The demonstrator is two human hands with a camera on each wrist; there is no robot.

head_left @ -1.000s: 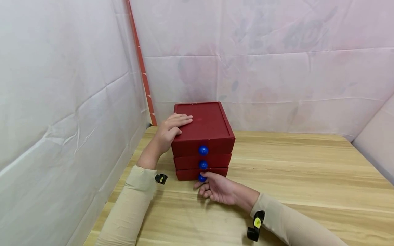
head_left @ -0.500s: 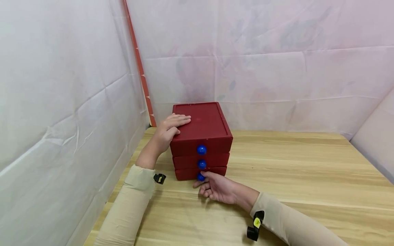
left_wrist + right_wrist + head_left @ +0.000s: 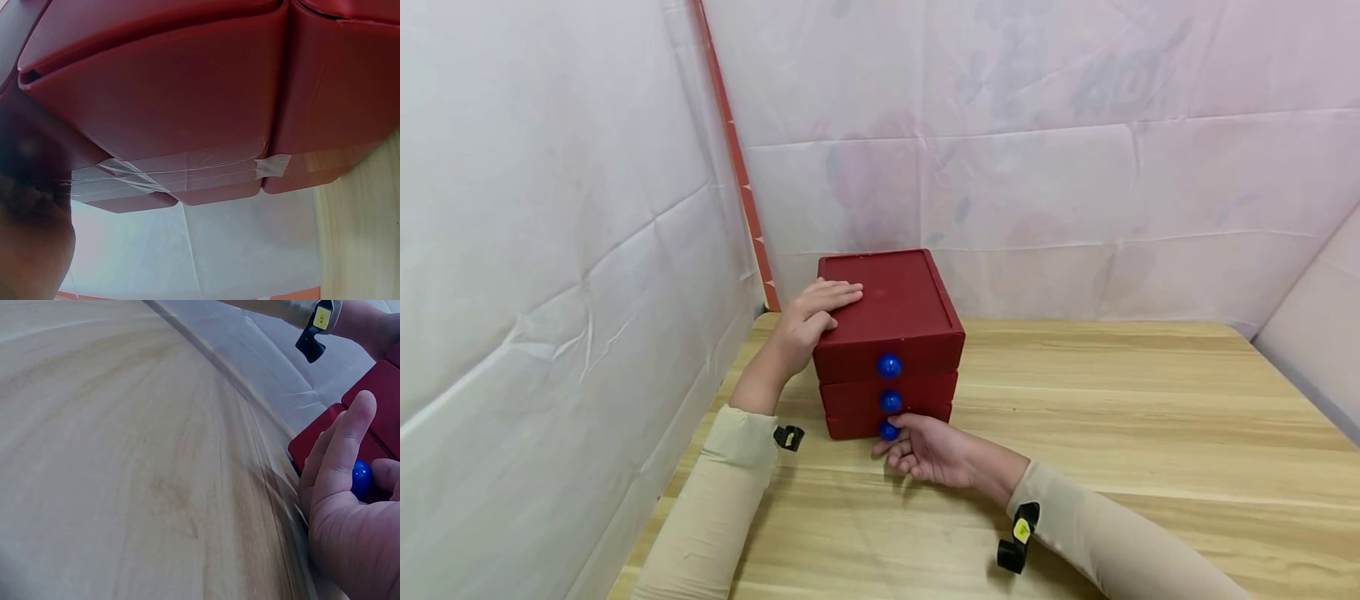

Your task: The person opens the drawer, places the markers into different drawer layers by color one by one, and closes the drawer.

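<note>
A red box (image 3: 895, 312) with three stacked drawers stands on the wooden table (image 3: 1112, 400) near the left wall. Each drawer front has a blue knob: top (image 3: 889, 365), middle (image 3: 890, 401), bottom (image 3: 887, 431). All three drawers look closed. My left hand (image 3: 808, 317) lies flat on the box's top left edge, fingers straight. My right hand (image 3: 901, 438) is at the bottom knob, thumb above and fingers below it. The right wrist view shows this knob (image 3: 361, 479) between thumb and finger of the right hand (image 3: 350, 512). The left wrist view is filled by the red box (image 3: 187, 94).
White sheeting forms a wall close on the left (image 3: 550, 250) and across the back (image 3: 1075, 208). A pale padded panel (image 3: 1315, 333) bounds the table's right end. Bare wood stretches to the right of the box and in front of it.
My right hand has edged slightly closer to the bottom drawer front. The left hand and the box stay where they were.
</note>
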